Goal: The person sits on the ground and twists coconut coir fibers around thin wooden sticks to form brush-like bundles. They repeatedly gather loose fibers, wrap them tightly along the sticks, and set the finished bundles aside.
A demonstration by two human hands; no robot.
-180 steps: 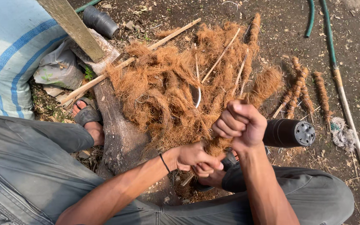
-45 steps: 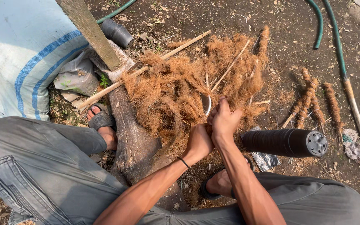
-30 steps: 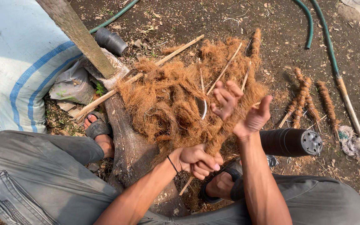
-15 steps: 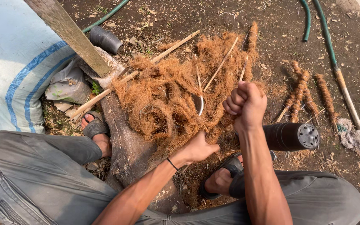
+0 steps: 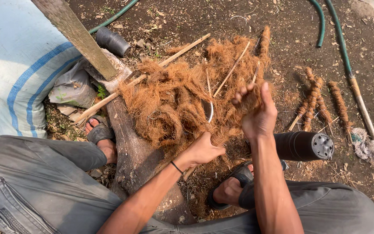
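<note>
With our left hand (image 5: pixel 202 151) pinning the stick (image 5: pixel 208 97) and our right hand (image 5: pixel 256 110) gripping a fibre tuft (image 5: pixel 249 102), we should wind tightly, evenly.

Hard daylight falls from above, bleaching the white woven sack (image 5: pixel 9 65) and brightening the coconut fibre heap (image 5: pixel 182 99). Short dark shadows sit under the black plastic pot (image 5: pixel 304 146). Focus is sharp throughout; straight lines bend slightly near the edges.
</note>
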